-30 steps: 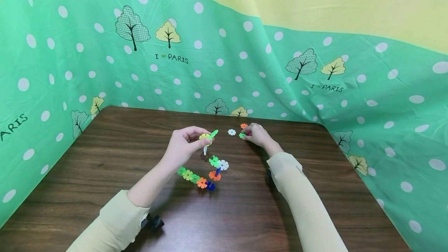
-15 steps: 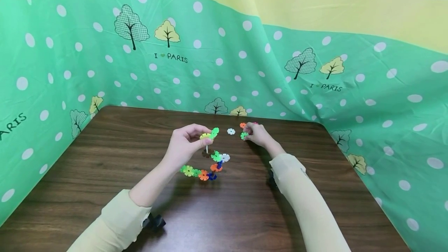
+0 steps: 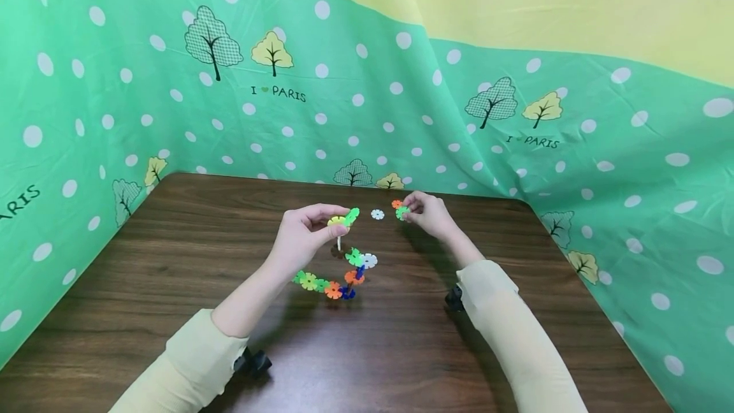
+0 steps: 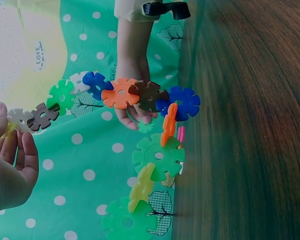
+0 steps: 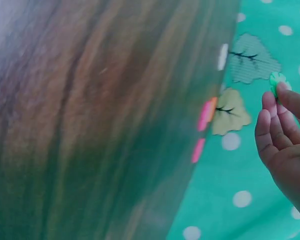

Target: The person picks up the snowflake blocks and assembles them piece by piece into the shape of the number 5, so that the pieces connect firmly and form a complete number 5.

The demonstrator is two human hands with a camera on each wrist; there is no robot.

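My left hand [image 3: 306,238] pinches a yellow snowflake disc [image 3: 336,222] between thumb and fingers. A green disc [image 3: 352,215] is joined to it and sticks up to the right. From that grip a chain of linked snowflake discs [image 4: 115,98] hangs over the table, in green, white, blue, orange, brown and yellow. At the far right, my right hand [image 3: 431,214] pinches a loose green snowflake disc [image 5: 276,82] between thumb and fingertips, held above the tabletop. The left wrist view shows the right hand [image 4: 132,75] behind the chain.
On the dark wooden table [image 3: 172,260], a white disc [image 3: 377,214] and an orange disc [image 3: 397,204] lie near the back edge. Pink discs [image 5: 204,116] show there in the right wrist view. A polka-dot cloth [image 3: 355,107] hangs behind the table.
The right hand has lifted the green disc and drawn it slightly right, away from the loose discs. The hanging chain has swung a little upward in view; the left hand stays nearly still.
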